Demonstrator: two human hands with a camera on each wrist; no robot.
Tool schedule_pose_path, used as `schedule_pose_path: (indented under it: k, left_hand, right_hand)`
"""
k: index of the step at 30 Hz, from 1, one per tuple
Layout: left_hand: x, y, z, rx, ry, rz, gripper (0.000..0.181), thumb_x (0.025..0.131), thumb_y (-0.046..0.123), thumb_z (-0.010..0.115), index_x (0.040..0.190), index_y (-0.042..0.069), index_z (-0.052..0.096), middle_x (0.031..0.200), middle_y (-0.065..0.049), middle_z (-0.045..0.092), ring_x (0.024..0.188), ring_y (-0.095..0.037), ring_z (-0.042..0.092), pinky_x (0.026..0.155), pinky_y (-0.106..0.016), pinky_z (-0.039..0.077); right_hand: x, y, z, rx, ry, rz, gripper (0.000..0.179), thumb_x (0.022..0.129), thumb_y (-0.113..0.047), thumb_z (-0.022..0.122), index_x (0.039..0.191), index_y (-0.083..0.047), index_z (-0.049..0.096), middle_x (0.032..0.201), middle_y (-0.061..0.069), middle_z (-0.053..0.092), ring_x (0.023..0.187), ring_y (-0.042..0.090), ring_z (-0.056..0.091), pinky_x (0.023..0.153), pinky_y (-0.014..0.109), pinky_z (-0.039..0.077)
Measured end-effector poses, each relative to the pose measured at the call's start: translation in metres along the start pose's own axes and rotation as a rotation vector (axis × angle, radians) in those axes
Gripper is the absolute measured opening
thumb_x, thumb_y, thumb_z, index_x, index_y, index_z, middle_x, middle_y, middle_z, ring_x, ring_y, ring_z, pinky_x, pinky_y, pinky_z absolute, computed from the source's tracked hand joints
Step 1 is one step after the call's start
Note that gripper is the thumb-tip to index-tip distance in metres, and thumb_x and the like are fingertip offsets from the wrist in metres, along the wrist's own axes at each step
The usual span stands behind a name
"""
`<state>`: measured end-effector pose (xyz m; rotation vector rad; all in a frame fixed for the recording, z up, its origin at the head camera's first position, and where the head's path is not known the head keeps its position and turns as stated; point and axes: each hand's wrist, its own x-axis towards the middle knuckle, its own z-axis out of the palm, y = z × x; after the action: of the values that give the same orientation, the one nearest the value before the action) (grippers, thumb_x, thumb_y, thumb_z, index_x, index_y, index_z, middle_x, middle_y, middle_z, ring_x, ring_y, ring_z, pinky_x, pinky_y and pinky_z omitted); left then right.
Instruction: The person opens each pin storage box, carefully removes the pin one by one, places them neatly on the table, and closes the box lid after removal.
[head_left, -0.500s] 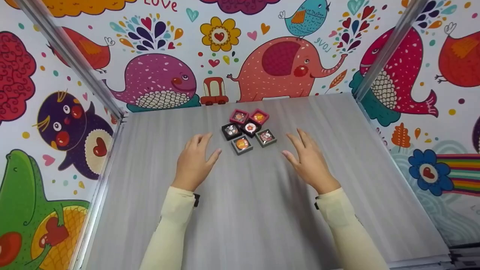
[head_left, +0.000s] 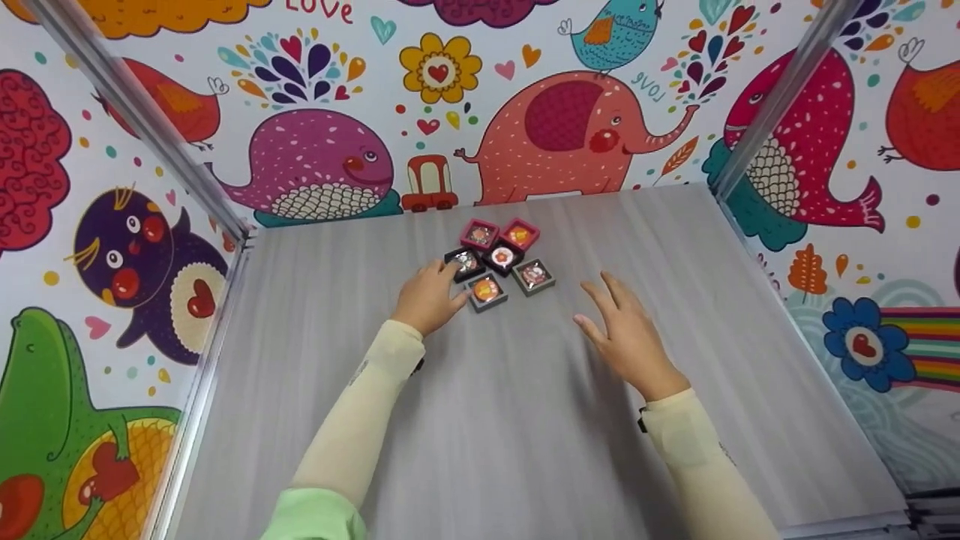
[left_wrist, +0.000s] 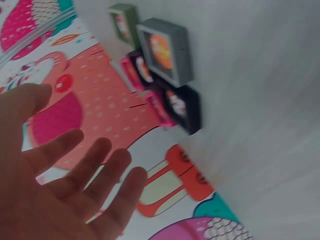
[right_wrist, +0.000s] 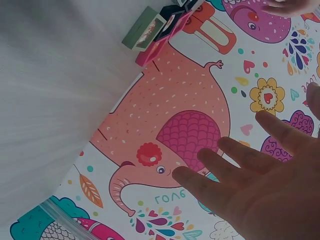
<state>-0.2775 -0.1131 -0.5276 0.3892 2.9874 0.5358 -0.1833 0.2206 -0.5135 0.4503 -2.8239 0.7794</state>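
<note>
Several small square boxes with clear, picture-filled tops lie in a cluster at the table's back. A grey box with an orange picture sits at the front, and a green-grey box is to its right. Behind them are a black box with a flower picture and two pink boxes. My left hand hovers by the left black box, partly covering it in the head view; in the left wrist view its spread fingers hold nothing. My right hand hovers right of the cluster, fingers apart and holding nothing.
The grey wood-grain table lies beneath the hands. Walls with cartoon animals, including an elephant, rise at its back and sides. Metal posts stand at the back corners.
My left hand has moved right and forward to the left edge of the box cluster. The right hand has shifted slightly toward me and right. The boxes keep their arrangement.
</note>
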Motion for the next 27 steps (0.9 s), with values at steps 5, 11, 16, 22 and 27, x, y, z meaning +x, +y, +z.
schedule_pose_path:
  k: [5,11,16,22,27]
  left_hand:
    - [0.031,-0.003,0.023,0.026,-0.051,-0.015,0.074,0.102,0.052,0.074,0.157,0.005,0.056,0.156,-0.022,0.053,0.141,-0.037,0.054,0.116,-0.055,0.047]
    - [0.059,-0.007,0.052,0.049,-0.106,-0.045,0.085,0.095,0.059,0.08,0.158,0.008,0.056,0.158,-0.018,0.055,0.141,-0.039,0.055,0.112,-0.058,0.049]
    - [0.066,-0.008,0.067,0.133,-0.131,-0.074,0.088,0.091,0.06,0.084,0.155,0.005,0.059,0.155,-0.019,0.057,0.136,-0.039,0.059,0.108,-0.056,0.053]
    - [0.07,-0.011,0.081,0.203,-0.13,-0.065,0.084,0.089,0.058,0.087,0.146,0.001,0.065,0.146,-0.018,0.064,0.128,-0.036,0.065,0.104,-0.055,0.055]
    - [0.073,-0.011,0.087,0.249,-0.101,-0.034,0.085,0.086,0.058,0.089,0.144,0.0,0.065,0.143,-0.018,0.065,0.125,-0.037,0.066,0.101,-0.056,0.057]
  right_hand:
    - [-0.001,0.0,0.005,0.008,0.002,0.009,0.059,0.109,-0.032,0.07,0.159,-0.006,0.053,0.168,0.03,0.035,0.153,0.05,0.034,0.118,0.069,0.035]
    - [-0.003,-0.001,0.013,0.021,-0.004,0.015,0.057,0.109,-0.033,0.069,0.157,-0.006,0.055,0.167,0.029,0.037,0.152,0.051,0.037,0.116,0.071,0.036]
    - [-0.006,0.003,0.017,0.034,-0.011,0.019,0.056,0.109,-0.033,0.069,0.156,-0.006,0.057,0.167,0.029,0.037,0.151,0.051,0.038,0.116,0.07,0.036]
    - [-0.007,0.007,0.021,0.037,-0.018,0.022,0.055,0.11,-0.034,0.067,0.156,-0.005,0.056,0.167,0.029,0.037,0.15,0.052,0.039,0.117,0.07,0.037]
    - [-0.007,0.011,0.023,0.052,-0.036,0.03,0.056,0.111,-0.036,0.066,0.158,-0.007,0.055,0.169,0.028,0.035,0.15,0.052,0.039,0.117,0.07,0.037]
